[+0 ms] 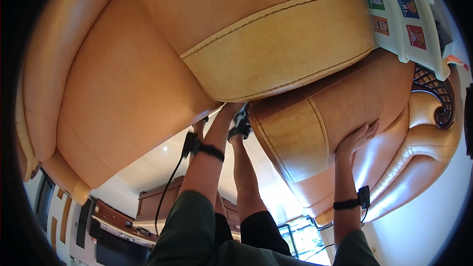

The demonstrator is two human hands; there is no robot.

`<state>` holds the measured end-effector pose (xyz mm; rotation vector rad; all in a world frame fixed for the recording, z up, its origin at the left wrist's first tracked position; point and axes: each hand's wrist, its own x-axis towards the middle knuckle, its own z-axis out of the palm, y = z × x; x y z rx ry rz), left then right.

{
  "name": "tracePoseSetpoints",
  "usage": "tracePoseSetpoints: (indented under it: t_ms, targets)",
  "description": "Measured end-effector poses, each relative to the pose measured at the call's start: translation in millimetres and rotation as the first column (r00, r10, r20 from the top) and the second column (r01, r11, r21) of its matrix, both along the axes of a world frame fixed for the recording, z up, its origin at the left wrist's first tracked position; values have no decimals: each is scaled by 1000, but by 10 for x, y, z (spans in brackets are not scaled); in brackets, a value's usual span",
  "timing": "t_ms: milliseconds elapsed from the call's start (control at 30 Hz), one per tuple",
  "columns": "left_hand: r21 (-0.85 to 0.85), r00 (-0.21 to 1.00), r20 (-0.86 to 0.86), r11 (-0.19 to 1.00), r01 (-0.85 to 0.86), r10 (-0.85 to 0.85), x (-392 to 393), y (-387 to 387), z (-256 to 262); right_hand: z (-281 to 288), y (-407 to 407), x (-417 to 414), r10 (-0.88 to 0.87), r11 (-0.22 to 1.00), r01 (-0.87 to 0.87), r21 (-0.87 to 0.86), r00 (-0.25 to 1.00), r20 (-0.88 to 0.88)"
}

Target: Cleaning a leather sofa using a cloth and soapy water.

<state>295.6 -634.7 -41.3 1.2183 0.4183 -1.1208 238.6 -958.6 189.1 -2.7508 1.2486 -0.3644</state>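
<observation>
A tan leather sofa fills most of the head view. My left forearm reaches up to the lower edge of a stitched yellow-tan leather panel [281, 48], and my left hand is hidden beyond that edge. To the right, my right hand [356, 138] lies flat against the tan leather [373, 96] beside a smaller stitched panel [295, 140], its fingers extended and holding nothing. Both of my wrists carry black straps with small devices and cables.
A white plastic drawer unit [395, 18] with colourful picture stickers is at the upper right, near a dark carved lattice trim [438, 92]. My legs and a black shoe [242, 127] show between my arms. Wooden cabinets [159, 201] and a dark screen [120, 247] are at the lower left.
</observation>
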Motion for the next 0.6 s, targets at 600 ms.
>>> tracePoseSetpoints:
  t_ms: [600]
  targets:
    - [60,965,21,963,-262,261,-566,149,-592,-15,262,-3,76,985,-77,156,997,9]
